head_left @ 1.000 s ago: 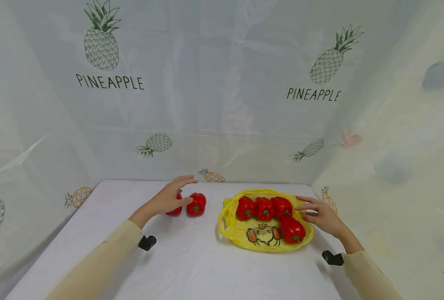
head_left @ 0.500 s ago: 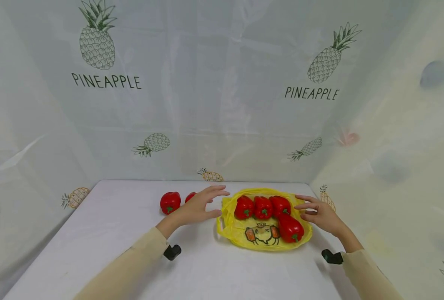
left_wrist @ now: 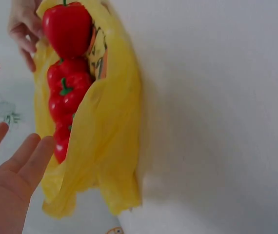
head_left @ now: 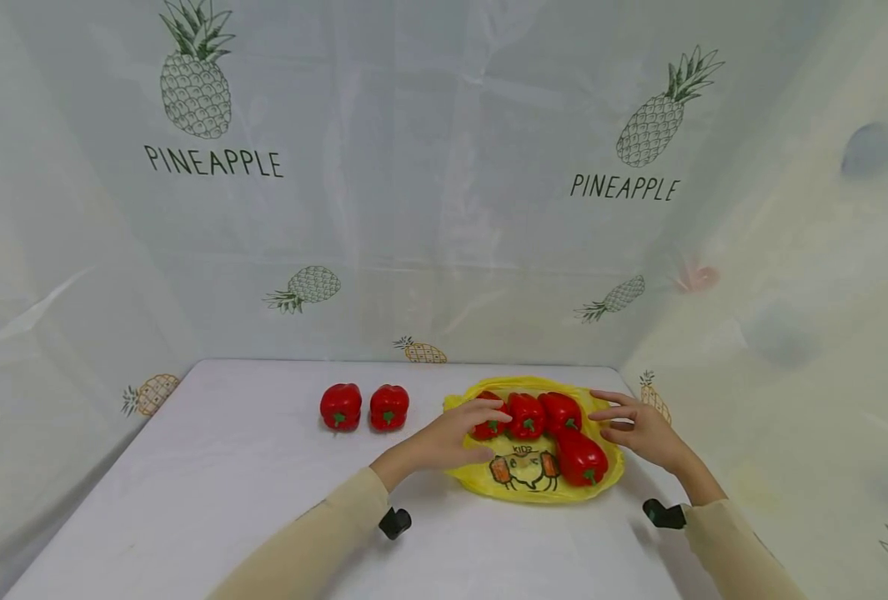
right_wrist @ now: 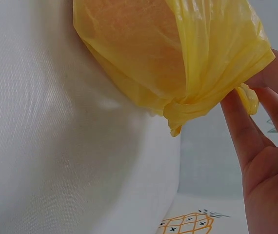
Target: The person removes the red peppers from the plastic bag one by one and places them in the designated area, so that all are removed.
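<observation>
A yellow plastic bag with a cartoon print lies on the table, several red bell peppers showing on it. Two more red bell peppers, one at the left and one beside it, rest on the table outside the bag. My left hand is spread above the bag's left end, overlapping the leftmost pepper there; nothing is in its grasp. In the left wrist view its fingers are splayed. My right hand touches the bag's right rim with extended fingers; the bag partly hides their tips in the right wrist view.
The white-covered table ends at a curtain printed with pineapples, which also hangs along both sides. A black wrist device sits under the left sleeve, another by the right sleeve.
My left hand has moved right, from above the two loose peppers to over the bag's left end, uncovering both peppers. My right hand has stayed at the bag's right rim.
</observation>
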`<action>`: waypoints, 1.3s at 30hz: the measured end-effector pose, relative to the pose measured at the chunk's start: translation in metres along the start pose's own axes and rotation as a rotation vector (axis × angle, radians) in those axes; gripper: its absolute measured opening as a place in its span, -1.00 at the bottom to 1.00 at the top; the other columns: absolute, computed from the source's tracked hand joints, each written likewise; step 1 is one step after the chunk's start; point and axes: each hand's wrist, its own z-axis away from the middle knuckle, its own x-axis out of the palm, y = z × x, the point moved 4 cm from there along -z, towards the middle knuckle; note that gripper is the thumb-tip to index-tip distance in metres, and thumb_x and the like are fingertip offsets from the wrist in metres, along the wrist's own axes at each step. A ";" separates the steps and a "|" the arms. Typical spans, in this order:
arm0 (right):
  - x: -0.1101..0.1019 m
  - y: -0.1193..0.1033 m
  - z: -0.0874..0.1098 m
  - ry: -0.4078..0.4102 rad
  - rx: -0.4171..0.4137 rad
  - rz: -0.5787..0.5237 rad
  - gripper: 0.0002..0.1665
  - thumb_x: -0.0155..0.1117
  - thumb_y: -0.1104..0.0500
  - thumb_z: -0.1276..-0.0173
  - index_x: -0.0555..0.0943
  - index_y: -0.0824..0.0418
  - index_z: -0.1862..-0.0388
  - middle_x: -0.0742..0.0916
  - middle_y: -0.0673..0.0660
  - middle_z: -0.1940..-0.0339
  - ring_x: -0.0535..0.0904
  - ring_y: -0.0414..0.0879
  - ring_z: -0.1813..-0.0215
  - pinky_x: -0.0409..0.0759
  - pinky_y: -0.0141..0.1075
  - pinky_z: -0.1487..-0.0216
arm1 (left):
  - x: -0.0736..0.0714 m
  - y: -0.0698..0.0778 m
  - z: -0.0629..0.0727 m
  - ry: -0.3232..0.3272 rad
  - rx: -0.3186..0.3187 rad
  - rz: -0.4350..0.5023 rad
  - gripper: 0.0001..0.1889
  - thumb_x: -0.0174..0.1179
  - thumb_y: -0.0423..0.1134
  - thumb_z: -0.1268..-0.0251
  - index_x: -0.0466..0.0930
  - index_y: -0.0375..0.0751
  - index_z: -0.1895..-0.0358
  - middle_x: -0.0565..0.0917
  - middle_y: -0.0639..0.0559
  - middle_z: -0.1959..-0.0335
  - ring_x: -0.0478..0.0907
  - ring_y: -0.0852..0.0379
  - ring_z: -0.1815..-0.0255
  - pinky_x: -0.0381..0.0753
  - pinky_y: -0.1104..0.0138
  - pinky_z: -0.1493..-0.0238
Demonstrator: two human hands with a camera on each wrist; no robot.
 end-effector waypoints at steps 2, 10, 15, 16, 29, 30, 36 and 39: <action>0.000 0.000 0.000 -0.004 0.000 -0.010 -0.69 0.45 0.37 -0.41 0.83 0.19 -0.09 0.50 0.33 -0.56 0.47 0.45 -0.46 0.71 -0.46 -0.04 | 0.007 -0.001 -0.004 -0.002 0.004 0.002 -0.43 0.30 -0.06 -0.54 0.45 0.14 -0.55 0.25 0.03 -0.70 0.21 0.03 -0.67 0.44 0.02 -0.53; 0.001 0.000 -0.001 -0.001 -0.011 0.002 -0.70 0.45 0.37 -0.41 0.83 0.18 -0.08 0.52 0.32 -0.55 0.50 0.42 -0.44 0.69 -0.50 -0.04 | 0.030 0.001 -0.019 -0.015 -0.008 0.033 -0.45 0.26 -0.08 -0.55 0.46 0.19 -0.54 0.26 0.09 -0.69 0.22 0.07 -0.66 0.45 0.06 -0.53; 0.002 0.001 -0.002 -0.002 -0.013 -0.001 -0.70 0.43 0.37 -0.43 0.83 0.15 -0.08 0.51 0.32 -0.56 0.41 0.44 -0.50 0.68 -0.51 -0.04 | 0.044 0.007 -0.032 -0.030 0.008 0.013 -0.44 0.26 -0.01 -0.57 0.44 0.19 -0.56 0.27 0.16 -0.68 0.20 0.12 -0.67 0.47 0.14 -0.50; 0.002 0.002 -0.002 -0.003 -0.014 -0.001 -0.70 0.43 0.37 -0.43 0.83 0.15 -0.08 0.51 0.32 -0.56 0.39 0.44 -0.51 0.68 -0.51 -0.04 | 0.047 0.008 -0.035 -0.030 0.009 0.010 -0.44 0.27 -0.02 -0.56 0.44 0.18 -0.56 0.27 0.16 -0.68 0.20 0.12 -0.67 0.47 0.13 -0.51; 0.001 0.000 -0.002 0.001 -0.035 0.000 -0.72 0.42 0.37 -0.44 0.83 0.21 -0.07 0.51 0.35 -0.54 0.46 0.44 -0.43 0.71 -0.47 0.00 | 0.084 0.009 -0.066 -0.007 -0.002 -0.012 -0.40 0.33 -0.03 -0.52 0.42 0.22 -0.56 0.34 0.24 -0.62 0.24 0.24 -0.62 0.42 0.21 -0.54; 0.001 -0.001 -0.001 0.002 -0.037 -0.002 -0.73 0.42 0.37 -0.44 0.82 0.23 -0.07 0.51 0.35 -0.54 0.46 0.45 -0.42 0.71 -0.47 0.00 | 0.085 0.009 -0.067 -0.003 -0.002 -0.007 -0.41 0.33 -0.03 -0.52 0.43 0.22 -0.55 0.34 0.24 -0.62 0.24 0.25 -0.62 0.42 0.21 -0.54; 0.001 -0.002 0.000 0.002 -0.041 -0.004 -0.73 0.40 0.38 -0.45 0.82 0.26 -0.07 0.51 0.36 -0.54 0.39 0.48 -0.47 0.69 -0.49 -0.02 | 0.093 0.012 -0.073 0.009 -0.036 0.011 -0.40 0.34 -0.01 -0.51 0.43 0.23 -0.55 0.30 0.19 -0.65 0.22 0.18 -0.65 0.42 0.15 -0.54; 0.001 -0.001 0.000 0.003 -0.042 -0.007 -0.73 0.40 0.38 -0.45 0.82 0.25 -0.07 0.51 0.36 -0.54 0.38 0.48 -0.48 0.68 -0.50 -0.03 | 0.097 0.015 -0.076 0.007 -0.049 -0.014 -0.39 0.34 0.03 -0.51 0.42 0.26 -0.55 0.28 0.21 -0.66 0.24 0.17 -0.64 0.46 0.17 -0.52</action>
